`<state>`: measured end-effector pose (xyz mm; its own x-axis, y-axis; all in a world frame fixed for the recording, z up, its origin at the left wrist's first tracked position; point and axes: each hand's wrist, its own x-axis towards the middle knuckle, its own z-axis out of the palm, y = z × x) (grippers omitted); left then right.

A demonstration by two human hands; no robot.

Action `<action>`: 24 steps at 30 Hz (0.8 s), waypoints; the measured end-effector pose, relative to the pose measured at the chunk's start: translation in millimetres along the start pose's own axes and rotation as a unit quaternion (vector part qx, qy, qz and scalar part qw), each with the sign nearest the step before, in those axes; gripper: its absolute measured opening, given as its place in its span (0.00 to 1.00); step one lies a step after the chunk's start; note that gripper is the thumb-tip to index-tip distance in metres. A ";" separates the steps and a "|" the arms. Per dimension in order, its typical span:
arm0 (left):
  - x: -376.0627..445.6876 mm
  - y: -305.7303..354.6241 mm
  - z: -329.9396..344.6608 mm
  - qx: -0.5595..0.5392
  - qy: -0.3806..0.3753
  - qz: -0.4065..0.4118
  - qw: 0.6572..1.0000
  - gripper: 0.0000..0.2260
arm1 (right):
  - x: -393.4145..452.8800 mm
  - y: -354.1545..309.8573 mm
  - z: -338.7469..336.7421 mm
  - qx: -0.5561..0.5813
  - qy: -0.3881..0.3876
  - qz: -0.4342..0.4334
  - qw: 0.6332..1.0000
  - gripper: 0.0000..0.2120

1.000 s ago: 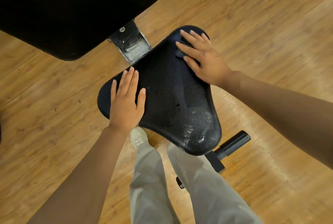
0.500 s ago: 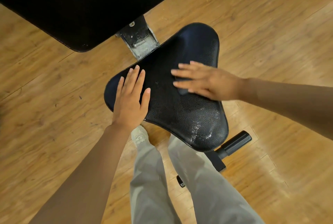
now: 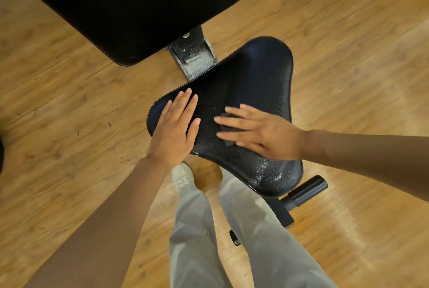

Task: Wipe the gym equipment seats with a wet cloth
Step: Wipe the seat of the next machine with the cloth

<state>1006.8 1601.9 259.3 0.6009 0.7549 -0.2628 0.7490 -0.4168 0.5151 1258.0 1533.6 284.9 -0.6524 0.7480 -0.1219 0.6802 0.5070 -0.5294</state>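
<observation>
A black textured seat pad of a gym bench fills the middle of the head view. White scuffed flecks mark its near right corner. My left hand lies flat on the seat's left lobe, fingers straight. My right hand presses a small dark cloth flat against the middle of the seat, fingers spread and pointing left. Only a strip of the cloth shows between the fingers; the rest is under the palm.
The bench's large black back pad rises at the top left, joined by a worn metal bracket. A black adjustment handle sticks out below the seat's near right corner. My legs and one shoe stand on the wooden floor.
My right hand slid the cloth from the seat's far tip toward the middle and leftward, nearer my left hand. My left hand stayed flat on the left lobe.
</observation>
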 end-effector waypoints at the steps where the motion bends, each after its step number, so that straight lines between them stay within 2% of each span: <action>1: -0.8 -0.6 -0.4 -0.001 0.000 0.001 1.000 0.25 | -2.0 -0.4 -0.2 -0.001 -0.012 -0.022 1.000 0.20; 3: -1.8 -1.3 0.4 -0.005 0.003 0.002 1.000 0.25 | 1.1 4.9 -2.7 0.003 -0.023 -0.040 0.999 0.19; 5: -2.0 -2.2 2.5 -0.010 0.006 0.008 1.000 0.25 | 14.3 14.2 -7.3 0.005 -0.014 -0.017 1.000 0.19; 11: -5.8 -6.1 5.4 -0.019 0.020 0.002 1.000 0.25 | 79.9 38.0 -15.1 -0.016 0.041 0.171 0.984 0.23; 13: -8.1 -7.9 6.1 -0.022 0.022 0.000 1.000 0.25 | 84.7 30.5 -9.4 -0.015 0.061 0.206 0.976 0.23; 15: -9.3 -10.3 5.6 -0.026 0.026 0.009 0.999 0.26 | 76.3 12.8 -1.2 -0.012 0.071 0.187 0.980 0.23; 20: -13.9 -15.1 4.3 -0.032 0.029 0.005 0.999 0.26 | 22.1 -31.4 13.4 -0.018 -0.002 0.039 0.999 0.21; 24: -17.6 -16.5 3.0 -0.022 0.029 0.007 0.999 0.27 | 1.2 -31.8 11.6 -0.032 -0.028 -0.009 0.999 0.20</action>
<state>984.7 1594.0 253.0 0.5937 0.7773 -0.2082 0.7265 -0.4066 0.5539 1231.7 1513.5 291.9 -0.6809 0.7145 -0.1610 0.6874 0.5476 -0.4770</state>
